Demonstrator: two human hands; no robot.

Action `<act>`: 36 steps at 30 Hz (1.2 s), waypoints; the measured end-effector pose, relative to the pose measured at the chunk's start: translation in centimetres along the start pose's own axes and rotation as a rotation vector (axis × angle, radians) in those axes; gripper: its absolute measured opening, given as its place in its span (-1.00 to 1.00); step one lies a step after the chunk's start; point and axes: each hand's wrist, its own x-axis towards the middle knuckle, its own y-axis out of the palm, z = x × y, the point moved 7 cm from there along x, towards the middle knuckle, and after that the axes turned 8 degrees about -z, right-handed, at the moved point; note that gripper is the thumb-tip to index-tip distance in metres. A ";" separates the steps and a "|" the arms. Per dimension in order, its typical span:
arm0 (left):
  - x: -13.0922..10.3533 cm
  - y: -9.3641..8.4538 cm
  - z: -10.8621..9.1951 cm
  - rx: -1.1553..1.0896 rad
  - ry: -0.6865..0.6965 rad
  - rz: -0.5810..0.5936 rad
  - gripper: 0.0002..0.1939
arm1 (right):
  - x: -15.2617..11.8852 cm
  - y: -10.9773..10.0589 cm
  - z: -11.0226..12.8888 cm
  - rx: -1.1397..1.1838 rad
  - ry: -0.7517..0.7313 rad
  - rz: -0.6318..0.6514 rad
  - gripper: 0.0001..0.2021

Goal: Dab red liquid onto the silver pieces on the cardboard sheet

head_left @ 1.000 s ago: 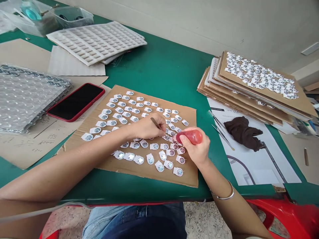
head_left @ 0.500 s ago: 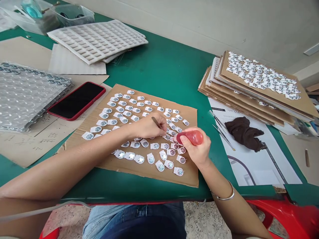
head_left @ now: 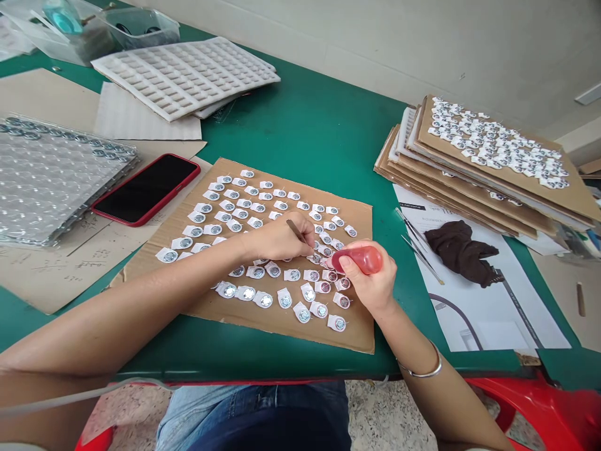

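Green table [head_left: 310,131]; on it cardboard sheets [head_left: 338,335], foam trays [head_left: 188,75], plastic boxes [head_left: 141,31], printed paper [head_left: 493,319].

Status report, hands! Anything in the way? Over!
Left hand on thin brown tool. Right hand round glossy red bulb. White tags with silver discs on brown cardboard sheet; left forearm hides some.

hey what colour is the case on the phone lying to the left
The black-screened phone's case is red, seen best in the head view.

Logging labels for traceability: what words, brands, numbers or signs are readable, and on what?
"LL": part of the heading on the printed sheet; adjoining letters unclear.
Dark label and dark strip, same sheet: too small.
Handwriting on the left cardboard: too blurred.
White-tabbed discs: no readable text.
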 end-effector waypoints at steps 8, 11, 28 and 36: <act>0.0 0.0 -0.2 0.007 0.014 0.003 -0.92 | 0.0 -0.1 -0.1 -0.007 0.000 0.000 -0.85; -0.1 0.0 -0.2 0.007 0.017 -0.002 -0.94 | 0.0 0.0 -0.1 0.012 0.009 0.005 -0.85; -0.1 -0.1 -0.3 0.000 0.010 -0.001 -0.95 | 0.0 0.1 0.0 0.027 0.017 0.020 -0.84; 0.0 0.0 -0.2 0.005 0.014 -0.004 -0.96 | -0.1 0.2 0.0 0.021 0.011 0.022 -0.83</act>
